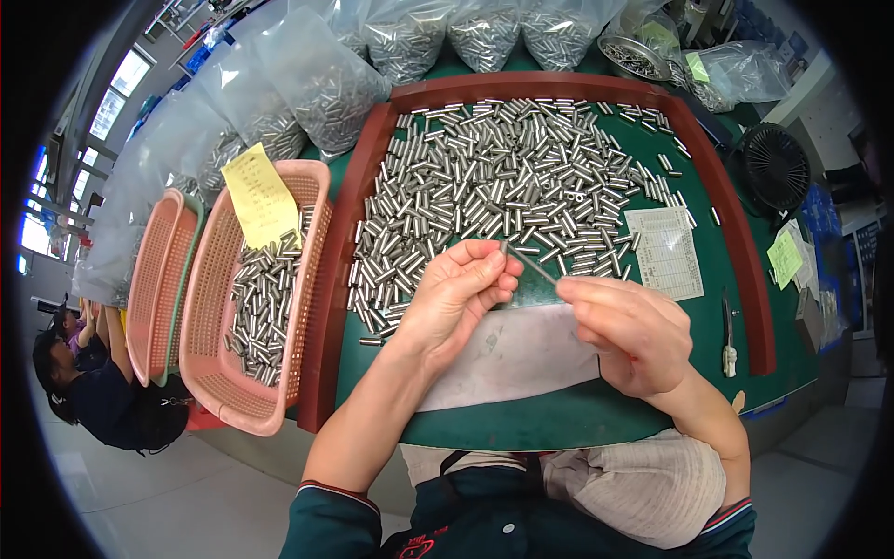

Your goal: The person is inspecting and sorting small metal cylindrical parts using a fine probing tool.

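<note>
My right hand [633,326] pinches a thin grey rod [533,265] between thumb and fingers, over the near part of the table. The rod slants up and left to the fingertips of my left hand [466,289]. That hand is closed, with thumb and forefinger pressed together at the rod's far end; whatever small piece they hold is mostly hidden. Beyond both hands spreads a wide layer of short shiny metal cylinders [503,177] on the green tabletop [717,326]. Under my hands lies a whitish, smudged cloth [512,359].
A dark red frame [337,298] borders the cylinders. To the left stand pink baskets [209,363], one with cylinders and a yellow note [261,196]. Filled plastic bags [326,84] line the back. At right are a printed sheet [666,252], tweezers [728,335] and a black fan [773,168].
</note>
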A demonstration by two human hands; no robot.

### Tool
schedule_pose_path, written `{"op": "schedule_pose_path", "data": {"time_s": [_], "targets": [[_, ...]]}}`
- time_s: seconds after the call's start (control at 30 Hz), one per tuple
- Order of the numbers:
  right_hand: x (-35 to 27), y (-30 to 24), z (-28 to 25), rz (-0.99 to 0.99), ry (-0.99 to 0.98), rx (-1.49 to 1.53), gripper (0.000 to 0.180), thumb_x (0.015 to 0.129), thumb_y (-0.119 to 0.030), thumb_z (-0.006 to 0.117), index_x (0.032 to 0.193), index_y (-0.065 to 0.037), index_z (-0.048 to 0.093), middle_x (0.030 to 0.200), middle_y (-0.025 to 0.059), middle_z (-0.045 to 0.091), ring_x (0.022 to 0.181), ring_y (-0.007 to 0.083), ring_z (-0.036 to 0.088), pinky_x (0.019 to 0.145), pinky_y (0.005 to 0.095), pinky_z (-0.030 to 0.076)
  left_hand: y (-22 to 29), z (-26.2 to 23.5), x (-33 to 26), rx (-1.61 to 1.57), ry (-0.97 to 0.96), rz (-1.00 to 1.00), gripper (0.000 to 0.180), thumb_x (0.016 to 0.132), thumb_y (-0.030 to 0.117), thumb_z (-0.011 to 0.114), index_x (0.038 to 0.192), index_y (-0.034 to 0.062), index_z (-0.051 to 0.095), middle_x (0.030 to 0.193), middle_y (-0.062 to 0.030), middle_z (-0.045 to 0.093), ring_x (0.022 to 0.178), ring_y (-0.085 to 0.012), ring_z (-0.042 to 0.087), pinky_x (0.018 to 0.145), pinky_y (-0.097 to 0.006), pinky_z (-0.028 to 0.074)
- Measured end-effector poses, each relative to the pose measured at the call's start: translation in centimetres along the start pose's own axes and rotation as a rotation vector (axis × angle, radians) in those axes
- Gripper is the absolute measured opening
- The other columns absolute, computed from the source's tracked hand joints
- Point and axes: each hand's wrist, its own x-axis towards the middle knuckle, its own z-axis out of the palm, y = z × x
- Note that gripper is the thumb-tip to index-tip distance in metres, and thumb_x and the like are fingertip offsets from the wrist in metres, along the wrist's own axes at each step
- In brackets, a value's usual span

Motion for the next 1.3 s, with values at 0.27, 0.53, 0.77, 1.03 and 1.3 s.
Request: {"op": "schedule_pose_path", "data": {"time_s": [0.27, 0.53, 0.77, 1.03, 1.3], "targets": [[0.3, -0.3, -0.8, -0.032, 0.012, 0.02, 0.026, 0.067, -0.007, 0.07, 0.088, 0.001, 0.057, 0.08, 0.0137, 0.063, 0.069, 0.0245, 0.064, 0.055, 0.0285, 0.054, 0.2, 0.4, -0.4, 0.053, -0.08, 0.039, 0.012, 0.083, 0.007, 0.058, 0.093, 0.0027, 0.053, 0.082, -0.0099, 0.062, 0.069, -0.0122, 0.058, 0.064, -0.023, 0.048], [0.4, -0.3, -0.5, 0.033, 0.022, 0.067, 0.023, 0.067, -0.005, 0.069, 0.087, 0.001, 0.057, 0.081, 0.0139, 0.063, 0.071, 0.0248, 0.064, 0.057, 0.0288, 0.053, 0.1, 0.2, -0.2, 0.041, -0.122, 0.04, 0.013, 0.083, 0.007, 0.057, 0.095, 0.0027, 0.054, 0.082, -0.0097, 0.062, 0.07, -0.0123, 0.059, 0.064, -0.023, 0.048], [0.1, -0.4, -0.7, -0.046, -0.024, 0.066, 0.025, 0.066, -0.006, 0.069, 0.086, 0.003, 0.058, 0.082, 0.0152, 0.062, 0.072, 0.0255, 0.063, 0.06, 0.0302, 0.054, -0.5, 1.1, -0.2, 0.289, -0.075, 0.094, 0.023, 0.084, 0.008, 0.055, 0.105, -0.0016, 0.053, 0.083, -0.0083, 0.062, 0.07, -0.0106, 0.058, 0.065, -0.022, 0.048], [-0.3, -0.4, -1.2, -0.067, 0.061, 0.123, 0.023, 0.081, -0.02, 0.059, 0.086, 0.0, 0.049, 0.085, 0.0174, 0.06, 0.069, 0.0284, 0.063, 0.055, 0.0328, 0.054, -0.7, 1.5, 0.1, 0.373, 0.098, 0.277, 0.016, 0.08, -0.001, 0.058, 0.095, -0.001, 0.054, 0.09, -0.0097, 0.061, 0.078, -0.0125, 0.06, 0.072, -0.023, 0.049], [-0.4, 0.2, -0.1, -0.083, 0.096, 0.085, 0.022, 0.086, -0.023, 0.053, 0.088, -0.002, 0.046, 0.082, 0.0176, 0.061, 0.068, 0.0267, 0.063, 0.055, 0.0318, 0.053, -1.1, 1.2, 0.0, 0.476, 0.118, 0.24, 0.018, 0.074, -0.003, 0.064, 0.091, -0.0005, 0.056, 0.086, -0.003, 0.058, 0.076, -0.0076, 0.056, 0.07, -0.02, 0.046]]}}
